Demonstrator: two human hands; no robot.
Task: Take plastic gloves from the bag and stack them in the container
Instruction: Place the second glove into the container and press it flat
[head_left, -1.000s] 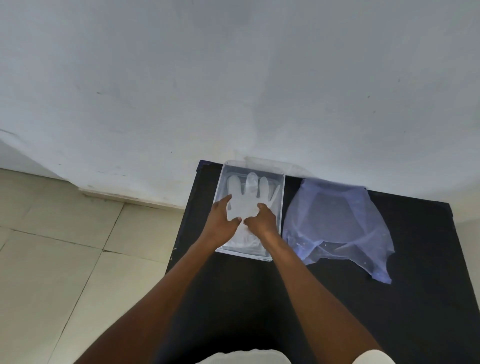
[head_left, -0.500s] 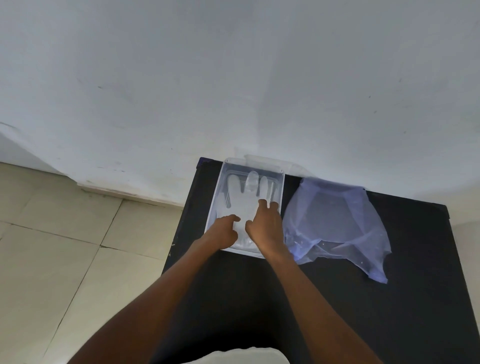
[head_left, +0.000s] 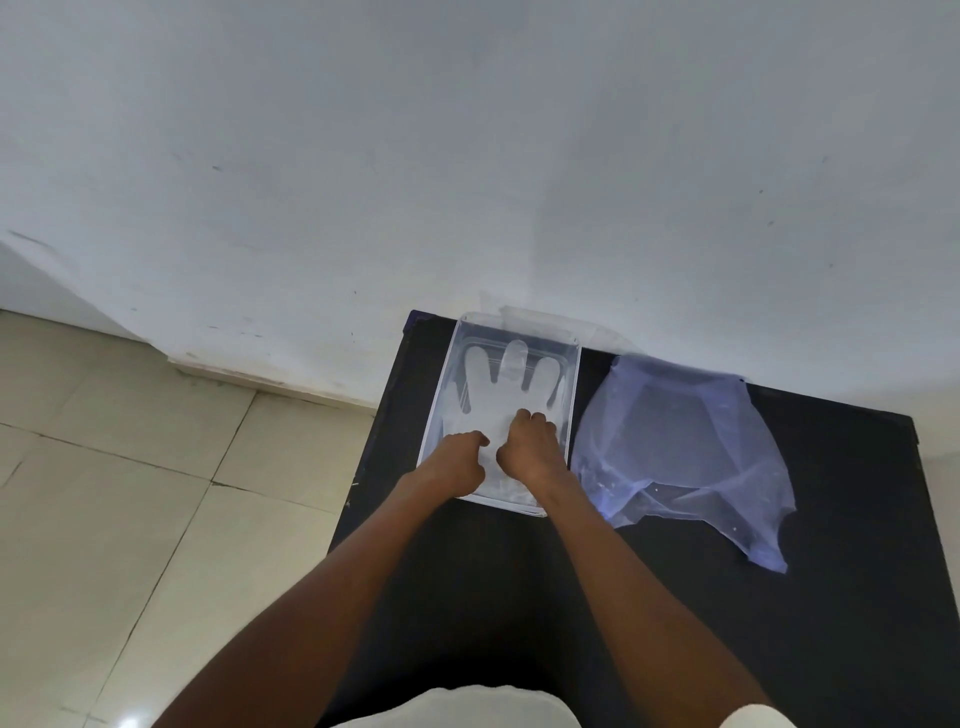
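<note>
A clear rectangular container (head_left: 570, 395) stands on the black table at its far left. Translucent plastic gloves (head_left: 511, 384) lie flat inside it, fingers pointing toward the wall. Both hands rest on the cuff end of the gloves. My left hand (head_left: 460, 462) has its fingers curled, fingertips pressing down on the plastic. My right hand (head_left: 530, 444) lies beside it, knuckles up, fingers bent onto the glove's palm. A crumpled bluish plastic bag (head_left: 685, 447) lies to the right of the container, touching its side.
The black table (head_left: 779, 623) reaches to the white wall behind. Its left edge drops to a beige tiled floor (head_left: 130, 493). A clear lid (head_left: 550, 319) leans behind the container against the wall.
Both hands have slid back along the glove from its palm toward the cuff end. The left hand's fingers have curled in. The bag has not moved.
</note>
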